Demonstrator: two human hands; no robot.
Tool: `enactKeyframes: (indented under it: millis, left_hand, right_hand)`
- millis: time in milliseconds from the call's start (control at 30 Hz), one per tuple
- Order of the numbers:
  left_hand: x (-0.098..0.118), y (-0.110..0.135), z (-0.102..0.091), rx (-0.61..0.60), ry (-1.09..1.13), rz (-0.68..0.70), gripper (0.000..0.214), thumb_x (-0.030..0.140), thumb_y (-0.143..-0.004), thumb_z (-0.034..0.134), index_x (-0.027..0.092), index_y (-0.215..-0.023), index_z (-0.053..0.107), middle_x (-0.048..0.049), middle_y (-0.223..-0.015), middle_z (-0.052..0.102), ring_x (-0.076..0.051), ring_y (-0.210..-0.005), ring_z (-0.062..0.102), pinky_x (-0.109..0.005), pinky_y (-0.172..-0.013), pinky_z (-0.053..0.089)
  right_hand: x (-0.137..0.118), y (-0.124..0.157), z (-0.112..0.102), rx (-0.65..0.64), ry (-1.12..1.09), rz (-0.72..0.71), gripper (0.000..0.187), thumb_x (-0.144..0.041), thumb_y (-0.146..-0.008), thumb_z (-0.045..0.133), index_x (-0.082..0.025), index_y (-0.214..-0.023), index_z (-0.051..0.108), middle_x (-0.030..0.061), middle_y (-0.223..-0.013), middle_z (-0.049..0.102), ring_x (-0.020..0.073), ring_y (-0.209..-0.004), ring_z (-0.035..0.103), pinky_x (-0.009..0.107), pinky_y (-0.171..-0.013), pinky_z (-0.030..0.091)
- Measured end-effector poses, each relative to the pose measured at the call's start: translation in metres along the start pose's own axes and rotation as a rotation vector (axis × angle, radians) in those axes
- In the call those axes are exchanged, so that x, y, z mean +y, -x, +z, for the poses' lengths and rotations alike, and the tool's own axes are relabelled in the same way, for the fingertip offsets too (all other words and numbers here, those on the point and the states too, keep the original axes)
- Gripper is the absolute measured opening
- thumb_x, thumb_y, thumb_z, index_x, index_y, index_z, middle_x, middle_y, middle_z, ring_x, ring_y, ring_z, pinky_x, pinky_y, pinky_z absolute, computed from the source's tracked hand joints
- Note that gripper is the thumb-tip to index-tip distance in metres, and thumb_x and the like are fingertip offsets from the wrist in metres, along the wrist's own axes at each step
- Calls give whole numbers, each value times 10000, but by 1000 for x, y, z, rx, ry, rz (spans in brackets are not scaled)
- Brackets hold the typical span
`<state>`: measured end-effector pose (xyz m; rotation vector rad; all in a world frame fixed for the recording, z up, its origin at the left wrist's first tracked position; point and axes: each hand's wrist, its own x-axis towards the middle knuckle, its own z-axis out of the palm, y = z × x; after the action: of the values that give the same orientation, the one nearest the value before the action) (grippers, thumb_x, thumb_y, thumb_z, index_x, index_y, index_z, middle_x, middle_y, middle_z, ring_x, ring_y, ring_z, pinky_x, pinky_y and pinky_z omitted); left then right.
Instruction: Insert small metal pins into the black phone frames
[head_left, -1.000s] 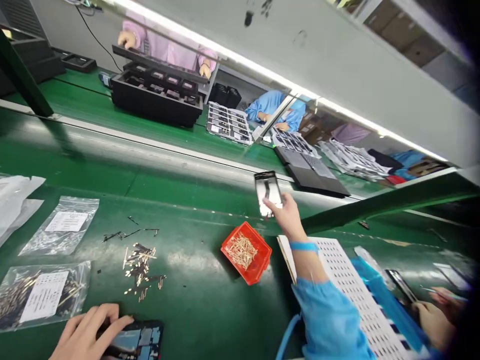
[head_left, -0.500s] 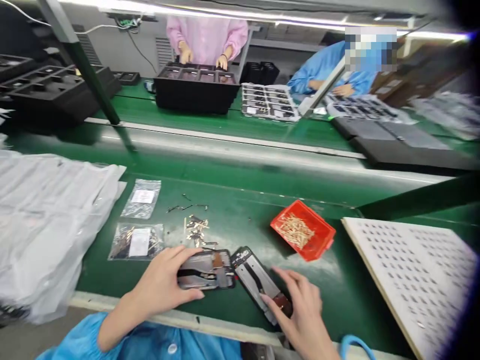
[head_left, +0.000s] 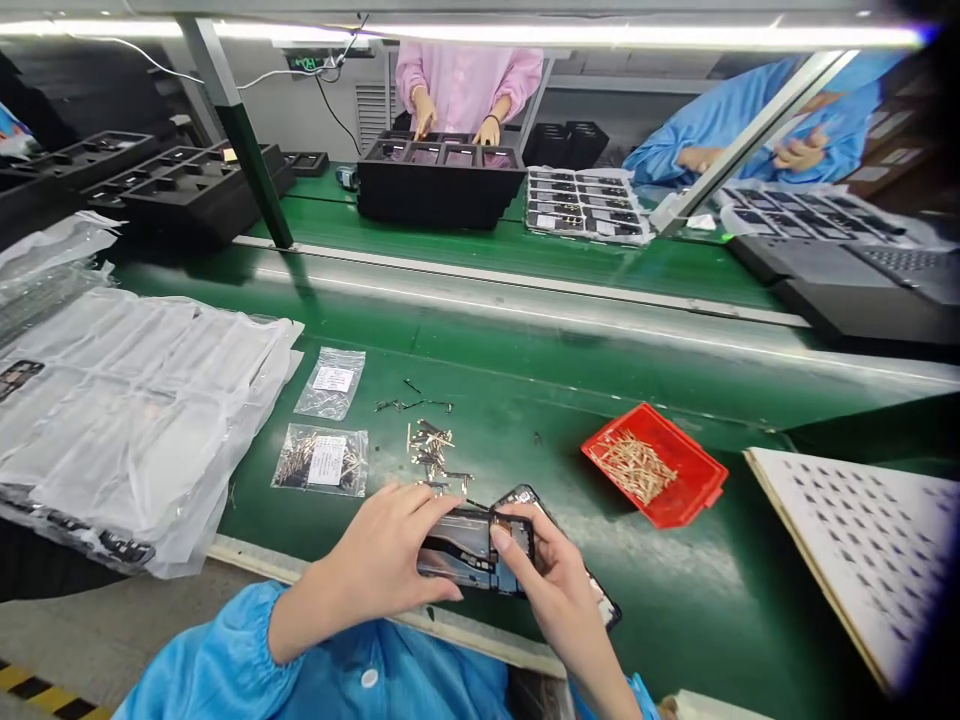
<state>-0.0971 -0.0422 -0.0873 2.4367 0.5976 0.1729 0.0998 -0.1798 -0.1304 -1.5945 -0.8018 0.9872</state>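
Note:
My left hand (head_left: 379, 550) grips the left end of an opened phone housing (head_left: 461, 540), which has a black flex strip along its inside. At the other end, my right hand (head_left: 559, 585) has its thumb pressed on a brown patch, with the fingers over the far edge. A second opened phone housing (head_left: 606, 602) lies beneath and beyond my right hand, mostly covered by it. Just behind the held housing is a pile of small black and gold flex parts (head_left: 431, 445). Longer thin black strips (head_left: 414, 405) lie further back.
Two labelled plastic bags (head_left: 330, 385) lie left of the pile, beside a stack of white wrapped trays (head_left: 135, 390). A red bin (head_left: 686, 485) of wooden sticks and a white perforated board (head_left: 847, 540) stand right. Across the bench, co-workers handle black trays (head_left: 439, 195).
My right hand has left the second housing and moved left onto the right end of the one in my left hand. The view has swung left.

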Motion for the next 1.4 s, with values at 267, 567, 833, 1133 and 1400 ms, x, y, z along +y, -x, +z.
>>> enactKeyframes:
  millis: [267, 567, 833, 1133, 1400]
  left_hand:
    - [-1, 8, 9, 16, -91, -24, 919, 552, -706, 975, 227, -1453, 552, -102, -1222, 727, -317, -1083, 714, -462, -962, 563]
    - [-2, 12, 7, -31, -83, -90, 995, 619, -710, 942, 158, -1502, 554, -118, -1166, 731, -325, -1043, 712, -487, -958, 580]
    - [-20, 15, -2, -93, -41, -104, 1032, 660, -674, 957, 195, -1512, 575, -79, -1123, 725, -281, -971, 699, -423, -899, 562]
    - [-30, 20, 0, 87, 58, -28, 443, 513, -1044, 652, 190, -1346, 683, -49, -1050, 783, -212, -936, 728, -359, -849, 522]
    - [-42, 18, 11, 345, 92, 40, 175, 356, -1015, 735, 187, -1055, 759, -7, -884, 806, -168, -778, 689, -330, -735, 422]
  right_hand:
    - [5, 4, 8, 22, 80, 10, 474, -676, -980, 653, -229, -1133, 621, 51, -946, 687, 220, -853, 662, 305, -739, 570]
    - [14, 1, 20, 32, 15, 21, 383, -617, -1018, 622, -248, -1120, 645, 18, -855, 658, 198, -740, 620, 289, -651, 540]
    - [11, -16, 5, -38, 252, -348, 211, -367, -1007, 731, -273, -1194, 702, 101, -1181, 719, 261, -1108, 705, 385, -935, 606]
    - [8, -22, 8, -35, 456, -670, 166, -136, -982, 713, -276, -1055, 764, 59, -1016, 776, 235, -884, 763, 361, -775, 629]
    - [7, -30, 8, -107, 584, -960, 212, -57, -1003, 648, -203, -1125, 742, 76, -1066, 791, 190, -892, 784, 297, -852, 641]
